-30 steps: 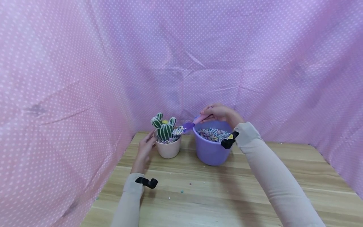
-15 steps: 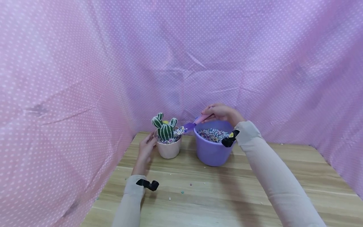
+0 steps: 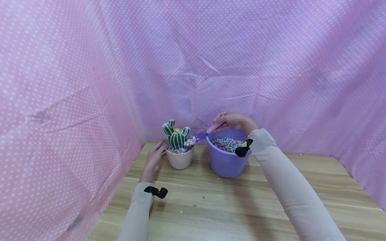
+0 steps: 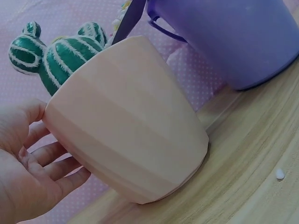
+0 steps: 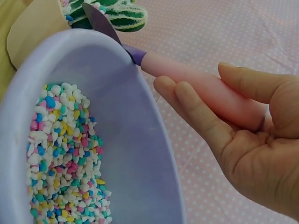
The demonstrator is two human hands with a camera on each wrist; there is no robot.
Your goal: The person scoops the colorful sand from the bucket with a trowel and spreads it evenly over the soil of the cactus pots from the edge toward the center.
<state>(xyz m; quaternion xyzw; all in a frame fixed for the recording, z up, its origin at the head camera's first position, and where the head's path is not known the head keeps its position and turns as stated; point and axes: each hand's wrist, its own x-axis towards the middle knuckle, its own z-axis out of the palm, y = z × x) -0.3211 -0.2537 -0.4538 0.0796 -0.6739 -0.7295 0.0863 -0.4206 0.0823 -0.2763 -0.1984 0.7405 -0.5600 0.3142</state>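
A green and white artificial cactus (image 3: 176,141) stands in a pale pink pot (image 3: 180,161) among coloured pebbles. My left hand (image 3: 155,156) rests against the pot's left side; in the left wrist view the thumb is at the rim and the extended fingers touch the wall. With my right hand (image 3: 231,119) I grip the pink handle of a small trowel (image 5: 201,88). Its purple blade, loaded with pebbles, reaches over the pot's right rim beside the cactus. Beneath that hand is a purple bucket (image 3: 227,165) partly filled with multicoloured pebbles (image 5: 67,154).
The wooden table (image 3: 211,221) has several stray pebbles in front of the pot and bucket. Pink dotted cloth (image 3: 193,67) hangs close behind and along both sides. A bucket handle (image 4: 168,31) shows on the side facing the pot.
The trowel's blade tip has dipped slightly toward the pebbles in the pot. My left hand stays at the pot's side, and the right keeps its grip over the bucket.
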